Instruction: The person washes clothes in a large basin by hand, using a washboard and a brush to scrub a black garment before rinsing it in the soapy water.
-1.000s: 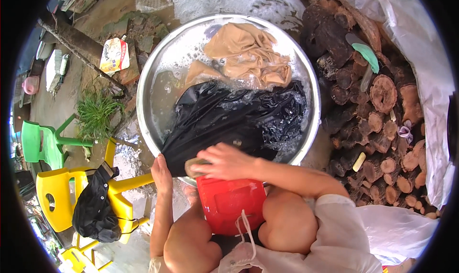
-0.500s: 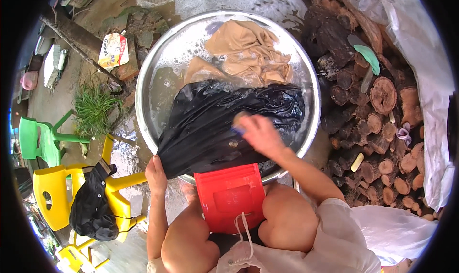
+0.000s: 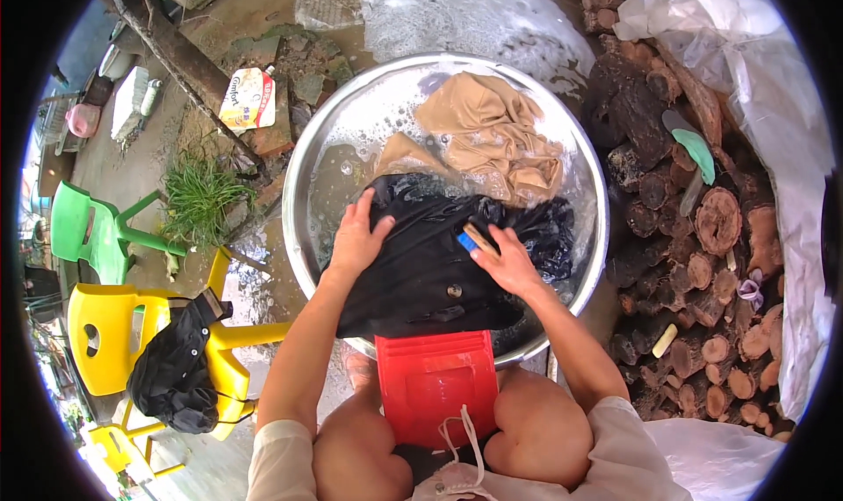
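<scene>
A wet black garment (image 3: 413, 277) with a button spreads from the water over the top of a red plastic washboard-like board (image 3: 435, 387). My left hand (image 3: 356, 236) rests on the garment's upper left part, fingers apart, gripping nothing. In my right hand (image 3: 511, 262) is a scrubbing brush (image 3: 477, 239) with a tan back and blue bristles, held over the garment's right side. Both lie within a large round metal basin (image 3: 601, 264) of soapy water. Behind the black cloth, a tan garment (image 3: 492, 136) sits bunched up and partly in the water.
Split logs (image 3: 718, 218) are stacked to the right, beside white plastic sheeting (image 3: 790, 150). On the left stand a green chair (image 3: 105, 233) and a yellow chair (image 3: 101, 352) with black clothing (image 3: 180, 365) over it. A white and yellow pouch (image 3: 248, 99) lies beyond the grass.
My left hand has let go of the garment's lower left corner and moved up onto the cloth. My right hand has shifted slightly right with the brush. The whole view has shifted.
</scene>
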Demonstrator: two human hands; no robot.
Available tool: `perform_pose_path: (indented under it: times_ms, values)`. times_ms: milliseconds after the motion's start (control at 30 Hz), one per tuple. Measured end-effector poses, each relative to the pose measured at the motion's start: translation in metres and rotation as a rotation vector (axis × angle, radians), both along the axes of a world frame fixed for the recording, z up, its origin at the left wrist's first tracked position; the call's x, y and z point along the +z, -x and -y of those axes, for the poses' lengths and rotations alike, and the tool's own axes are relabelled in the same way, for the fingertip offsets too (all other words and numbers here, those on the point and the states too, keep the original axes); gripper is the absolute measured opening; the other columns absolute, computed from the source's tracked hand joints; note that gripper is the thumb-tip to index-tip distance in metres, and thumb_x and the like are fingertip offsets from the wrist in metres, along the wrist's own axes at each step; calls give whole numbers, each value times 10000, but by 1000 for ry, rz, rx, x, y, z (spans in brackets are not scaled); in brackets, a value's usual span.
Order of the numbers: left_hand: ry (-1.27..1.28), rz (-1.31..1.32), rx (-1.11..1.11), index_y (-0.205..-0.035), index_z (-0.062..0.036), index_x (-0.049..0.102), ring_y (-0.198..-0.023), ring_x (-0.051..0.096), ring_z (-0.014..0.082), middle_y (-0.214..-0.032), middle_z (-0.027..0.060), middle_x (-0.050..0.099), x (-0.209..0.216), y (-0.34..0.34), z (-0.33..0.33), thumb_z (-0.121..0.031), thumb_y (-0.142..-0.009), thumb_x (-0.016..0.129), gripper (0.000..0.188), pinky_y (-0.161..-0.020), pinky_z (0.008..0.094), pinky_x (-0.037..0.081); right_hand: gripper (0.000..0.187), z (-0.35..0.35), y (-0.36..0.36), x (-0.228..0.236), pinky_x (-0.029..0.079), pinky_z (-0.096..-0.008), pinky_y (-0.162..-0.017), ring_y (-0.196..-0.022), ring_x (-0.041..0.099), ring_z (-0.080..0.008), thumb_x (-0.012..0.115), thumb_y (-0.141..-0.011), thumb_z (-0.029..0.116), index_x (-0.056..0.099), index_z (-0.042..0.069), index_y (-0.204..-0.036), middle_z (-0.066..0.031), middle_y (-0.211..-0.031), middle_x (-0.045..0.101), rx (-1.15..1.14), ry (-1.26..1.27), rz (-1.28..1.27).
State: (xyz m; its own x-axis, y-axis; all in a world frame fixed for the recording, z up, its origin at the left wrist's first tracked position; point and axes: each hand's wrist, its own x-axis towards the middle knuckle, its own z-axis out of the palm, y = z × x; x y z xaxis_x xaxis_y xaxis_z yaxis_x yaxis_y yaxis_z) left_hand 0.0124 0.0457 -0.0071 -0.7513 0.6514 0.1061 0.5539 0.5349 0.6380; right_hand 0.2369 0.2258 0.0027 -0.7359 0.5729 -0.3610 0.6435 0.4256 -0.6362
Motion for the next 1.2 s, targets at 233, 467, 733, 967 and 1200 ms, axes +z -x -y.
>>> perform_pose_path:
  times_ms: [233,467,733,967,1200]
  values:
    - [-105,83,-458,-877,-31,573,-729,617,378,-768,190,590,64,-47,4,-117,-867,538,93,-605,455,500,576,-25,-74,72,463,-371,-892,-1040,568,-328,732,-781,299,530,74,-1272,-168,-1096,560,66,68,-56]
    - [80,422,-793,-921,-43,568,-647,607,380,-692,184,595,91,-120,57,-134,-880,587,102,-581,460,498,499,69,15,67,505,-398,-762,-876,591,-320,692,-791,221,513,110,-1243,-131,-959,559,466,-202,-491]
    - [90,635,-422,-866,-15,612,-646,602,380,-682,177,595,101,-92,107,-97,-897,564,99,-562,376,490,465,-73,-19,-16,514,-464,-754,-878,617,-365,568,-869,348,513,109,-1265,-197,-1097,560,69,-469,181]
    - [131,573,-417,-914,-30,550,-705,584,433,-717,228,589,95,-95,106,-121,-904,548,92,-582,470,459,449,55,-11,19,506,-394,-774,-941,554,-270,624,-823,250,533,159,-1253,-118,-1039,538,535,-402,-391]
    - [56,497,-361,-968,-18,610,-689,588,363,-765,179,579,103,-67,114,-95,-884,592,115,-621,376,477,484,-83,-52,-27,535,-357,-735,-850,648,-244,629,-851,299,539,79,-1273,-87,-1008,639,-183,99,-41]
